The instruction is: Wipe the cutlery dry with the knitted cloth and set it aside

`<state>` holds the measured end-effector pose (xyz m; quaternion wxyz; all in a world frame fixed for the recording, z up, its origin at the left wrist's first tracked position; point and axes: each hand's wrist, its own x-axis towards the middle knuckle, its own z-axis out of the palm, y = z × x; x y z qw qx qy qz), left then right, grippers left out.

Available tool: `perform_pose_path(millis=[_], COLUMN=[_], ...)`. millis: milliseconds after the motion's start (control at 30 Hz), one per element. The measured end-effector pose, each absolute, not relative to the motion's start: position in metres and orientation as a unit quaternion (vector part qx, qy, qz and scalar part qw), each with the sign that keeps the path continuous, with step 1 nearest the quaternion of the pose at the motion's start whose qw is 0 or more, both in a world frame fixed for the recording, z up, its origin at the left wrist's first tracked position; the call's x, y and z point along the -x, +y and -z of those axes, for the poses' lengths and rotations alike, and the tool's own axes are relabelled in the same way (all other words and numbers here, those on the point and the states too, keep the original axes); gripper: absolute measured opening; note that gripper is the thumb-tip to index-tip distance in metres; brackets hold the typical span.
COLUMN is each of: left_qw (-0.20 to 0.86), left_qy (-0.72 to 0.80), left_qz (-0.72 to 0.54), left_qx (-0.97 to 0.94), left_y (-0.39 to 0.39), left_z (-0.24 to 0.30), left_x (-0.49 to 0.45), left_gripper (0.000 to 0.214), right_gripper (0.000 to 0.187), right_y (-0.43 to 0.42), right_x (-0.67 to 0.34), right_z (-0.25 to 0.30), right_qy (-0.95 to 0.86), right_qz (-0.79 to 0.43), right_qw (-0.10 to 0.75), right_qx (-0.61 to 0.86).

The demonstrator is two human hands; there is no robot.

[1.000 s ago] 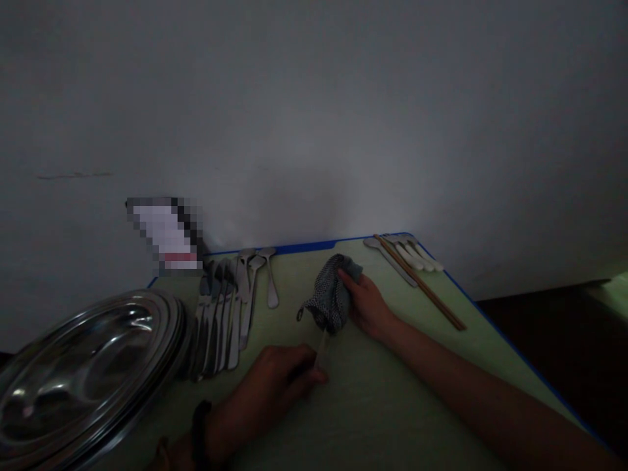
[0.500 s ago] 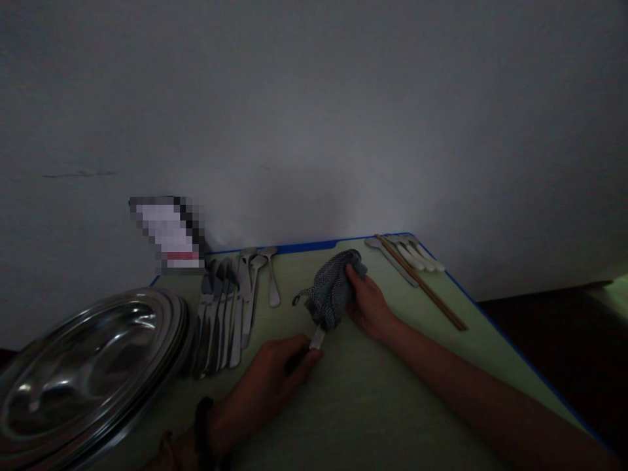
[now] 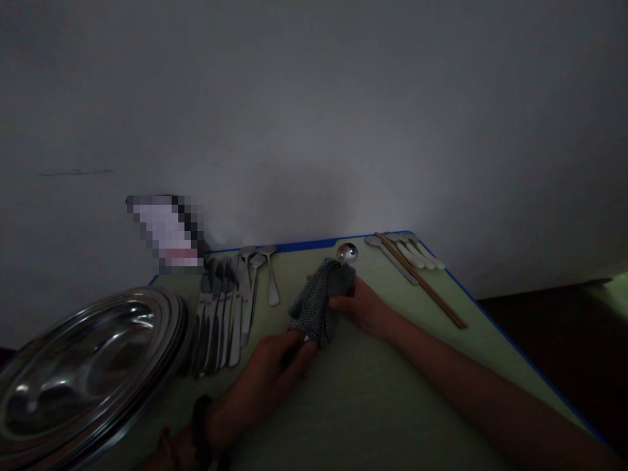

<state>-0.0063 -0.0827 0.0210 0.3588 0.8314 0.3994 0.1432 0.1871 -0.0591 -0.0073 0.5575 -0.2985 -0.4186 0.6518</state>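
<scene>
My left hand (image 3: 275, 369) is closed on the near end of a spoon handle, which is hidden under its fingers. The spoon's shiny bowl (image 3: 347, 252) pokes out past the far end of a grey checked cloth (image 3: 318, 301). My right hand (image 3: 360, 306) grips that cloth, wrapped round the spoon's shaft, at the middle of the pale green table (image 3: 392, 392).
A row of several spoons (image 3: 230, 307) lies left of the cloth. Stacked steel compartment plates (image 3: 83, 373) sit at the near left. White-handled spoons (image 3: 415, 254) and wooden chopsticks (image 3: 422, 282) lie at the far right by the blue table edge. A wall stands behind.
The cloth has slid down the spoon toward my left hand, baring the spoon's bowl at its far end. My left hand moved forward to meet the cloth.
</scene>
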Motion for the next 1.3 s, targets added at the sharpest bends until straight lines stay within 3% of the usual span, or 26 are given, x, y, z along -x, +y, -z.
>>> perform_pose_path(millis=[100, 200, 567, 1067, 1300], left_qw=[0.341, 0.333, 0.346, 0.366, 0.321], left_qy=[0.403, 0.403, 0.403, 0.343, 0.4], left_qz=[-0.143, -0.134, -0.123, -0.106, -0.127], left_qx=[-0.837, -0.842, -0.838, -0.859, -0.849], left_y=[-0.082, -0.083, -0.08, -0.082, -0.082], left_z=[-0.021, -0.024, -0.027, -0.028, -0.021], left_x=[0.006, 0.005, 0.007, 0.006, 0.004], left_gripper=[0.033, 0.035, 0.033, 0.036, 0.027], right_gripper=[0.05, 0.035, 0.02, 0.019, 0.024], right_y=[-0.061, -0.063, -0.062, -0.062, -0.062], right_x=[-0.188, -0.186, -0.182, -0.184, -0.188], right_z=[0.001, -0.003, 0.009, 0.003, 0.007], right_qy=[-0.474, -0.481, -0.398, -0.396, -0.431], right_qz=[-0.625, -0.592, -0.62, -0.651, -0.661], right_qw=[0.522, 0.516, 0.58, 0.562, 0.521], right_qx=[0.335, 0.389, 0.347, 0.322, 0.327])
